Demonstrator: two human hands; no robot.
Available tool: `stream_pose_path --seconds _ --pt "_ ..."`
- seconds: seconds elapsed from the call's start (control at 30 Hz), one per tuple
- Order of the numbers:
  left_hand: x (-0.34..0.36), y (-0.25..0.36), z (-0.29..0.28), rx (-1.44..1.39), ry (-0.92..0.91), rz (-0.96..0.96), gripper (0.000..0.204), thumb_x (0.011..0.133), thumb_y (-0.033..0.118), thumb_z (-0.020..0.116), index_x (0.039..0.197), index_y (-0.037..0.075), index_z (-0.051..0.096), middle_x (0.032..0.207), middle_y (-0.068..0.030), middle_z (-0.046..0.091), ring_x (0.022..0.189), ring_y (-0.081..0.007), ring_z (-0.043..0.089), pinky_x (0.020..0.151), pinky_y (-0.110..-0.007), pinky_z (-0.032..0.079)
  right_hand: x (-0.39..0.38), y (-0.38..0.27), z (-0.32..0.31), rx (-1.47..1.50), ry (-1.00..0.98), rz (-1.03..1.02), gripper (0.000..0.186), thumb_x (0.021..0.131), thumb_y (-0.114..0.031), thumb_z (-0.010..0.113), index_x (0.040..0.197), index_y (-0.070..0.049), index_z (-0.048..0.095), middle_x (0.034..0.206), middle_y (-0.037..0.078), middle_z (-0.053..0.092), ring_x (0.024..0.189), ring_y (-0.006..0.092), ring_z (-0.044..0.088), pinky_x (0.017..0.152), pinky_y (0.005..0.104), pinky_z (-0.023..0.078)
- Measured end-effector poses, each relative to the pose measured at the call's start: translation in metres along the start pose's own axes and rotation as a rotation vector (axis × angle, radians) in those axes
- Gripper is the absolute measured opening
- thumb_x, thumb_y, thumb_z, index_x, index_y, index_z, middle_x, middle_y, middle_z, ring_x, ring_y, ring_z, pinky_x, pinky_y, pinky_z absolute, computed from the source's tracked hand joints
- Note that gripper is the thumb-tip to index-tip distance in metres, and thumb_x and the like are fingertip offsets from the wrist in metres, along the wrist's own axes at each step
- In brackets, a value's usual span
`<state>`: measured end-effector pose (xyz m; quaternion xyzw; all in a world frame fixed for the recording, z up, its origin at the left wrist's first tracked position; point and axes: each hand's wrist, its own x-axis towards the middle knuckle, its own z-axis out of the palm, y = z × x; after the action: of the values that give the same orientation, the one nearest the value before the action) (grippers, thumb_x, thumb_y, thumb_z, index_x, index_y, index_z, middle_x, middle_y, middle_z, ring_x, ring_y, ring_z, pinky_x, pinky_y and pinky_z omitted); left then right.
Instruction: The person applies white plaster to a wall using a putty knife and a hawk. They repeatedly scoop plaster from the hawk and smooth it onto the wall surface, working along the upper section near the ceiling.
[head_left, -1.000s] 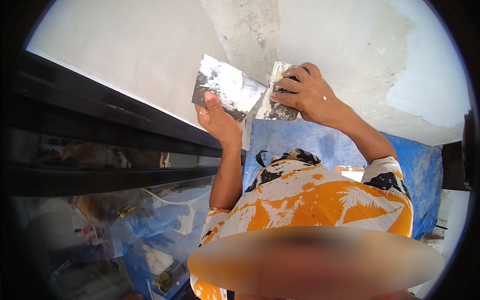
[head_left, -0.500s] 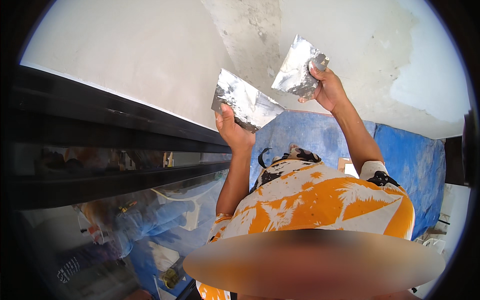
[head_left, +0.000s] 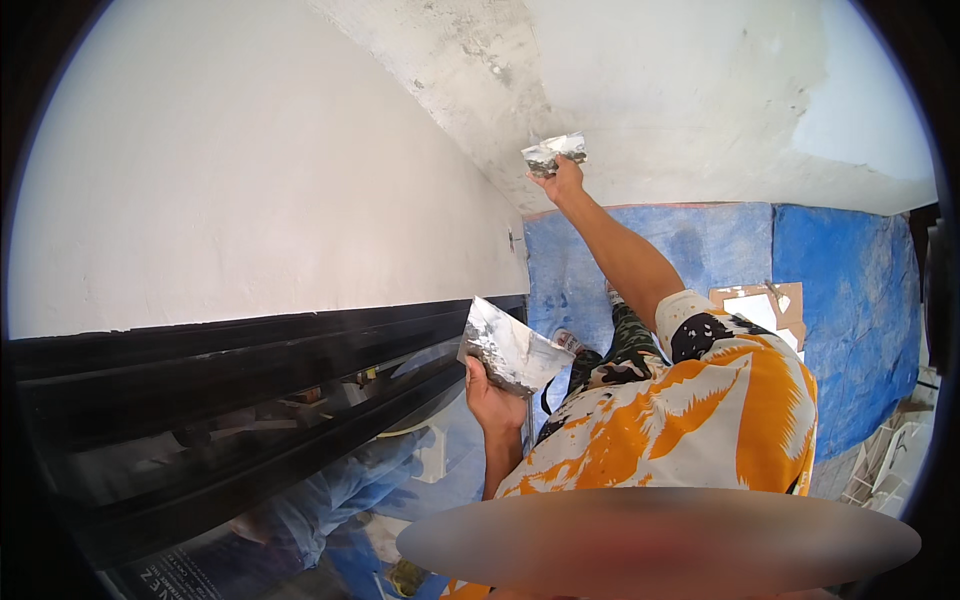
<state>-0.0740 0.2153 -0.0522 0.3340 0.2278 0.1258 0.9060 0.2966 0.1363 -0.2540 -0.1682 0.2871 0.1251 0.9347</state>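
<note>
- Wrapping our right hand [head_left: 562, 180] round a scraper [head_left: 545, 158] smeared with white filler [head_left: 568, 142], we hold it out by the wall [head_left: 660, 110]; we cannot tell whether its edge touches the surface.
- Our left hand [head_left: 495, 402] grasps a second scraper [head_left: 510, 345], thumb over its face, tilted in front of our shirt [head_left: 640, 430]. Its face is coated too, so we would do well to hold it flatter and nearer the work, ready to catch drips or wipe the other blade clean.
- The rough grey strip [head_left: 440, 60] lies between smoother pale stretches. For a sound coat, we judge it best to lean the scraper low, press evenly and draw one long stroke, thinning the filler at both sides.
- The left wall [head_left: 250, 180] looks smoother, so we should mind that a blade corner does not score it.
- Farther out, a black frame [head_left: 250, 335] borders that wall; any splash there is best wiped promptly.
- Below, a blue sheet [head_left: 650, 235] spreads, with cardboard [head_left: 792, 300] on it; we should watch our footing.
</note>
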Motion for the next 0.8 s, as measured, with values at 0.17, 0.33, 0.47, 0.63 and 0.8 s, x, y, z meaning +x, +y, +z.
stream_pose_path --seconds 0.17,0.33,0.47,0.63,0.8 --pt "-0.008 0.010 -0.014 0.053 0.103 0.019 0.050 0.101 0.040 0.043 0.137 0.006 0.043 0.135 -0.0094 0.052 0.121 -0.0285 0.052 0.104 -0.046 0.040 0.026 -0.022 0.141 -0.074 0.154 -0.201 0.051 0.089 0.003 0.043 0.137 -0.003 0.027 0.130 0.022 0.039 0.102 0.0379 0.056 0.078 0.0605 0.058" --pt "-0.009 0.006 -0.021 0.066 0.164 0.060 0.048 0.100 0.036 0.046 0.137 0.006 0.043 0.134 -0.0098 0.052 0.121 -0.0293 0.053 0.103 -0.049 0.041 0.004 0.003 0.106 -0.168 0.029 -0.314 0.057 0.084 0.008 0.044 0.137 -0.007 0.028 0.125 0.019 0.044 0.100 0.0372 0.058 0.073 0.0593 0.060" --pt "-0.007 0.006 -0.023 0.084 0.174 0.067 0.047 0.100 0.031 0.047 0.136 0.001 0.043 0.133 -0.0134 0.053 0.120 -0.0299 0.054 0.101 -0.047 0.044 0.020 -0.004 0.053 -0.164 0.092 -0.174 0.049 0.086 0.002 0.047 0.133 -0.008 0.038 0.125 0.016 0.050 0.105 0.0343 0.058 0.072 0.0532 0.061" --pt "-0.007 0.010 -0.023 0.089 0.167 0.026 0.044 0.101 0.030 0.047 0.136 0.003 0.044 0.133 -0.0116 0.053 0.120 -0.0287 0.054 0.102 -0.048 0.043 0.000 -0.039 0.157 -0.201 0.194 -0.295 0.063 0.086 0.007 0.046 0.141 -0.002 0.017 0.136 0.023 0.035 0.115 0.0409 0.051 0.082 0.0614 0.057" --pt "-0.008 0.011 -0.024 0.045 0.054 0.017 0.045 0.101 0.031 0.047 0.135 0.001 0.043 0.131 -0.0130 0.053 0.120 -0.0288 0.054 0.102 -0.047 0.042 -0.093 -0.045 0.302 -0.526 0.322 -0.364 0.061 0.083 0.001 0.062 0.130 0.003 0.022 0.135 0.022 0.030 0.119 0.0379 0.047 0.069 0.0370 0.064"
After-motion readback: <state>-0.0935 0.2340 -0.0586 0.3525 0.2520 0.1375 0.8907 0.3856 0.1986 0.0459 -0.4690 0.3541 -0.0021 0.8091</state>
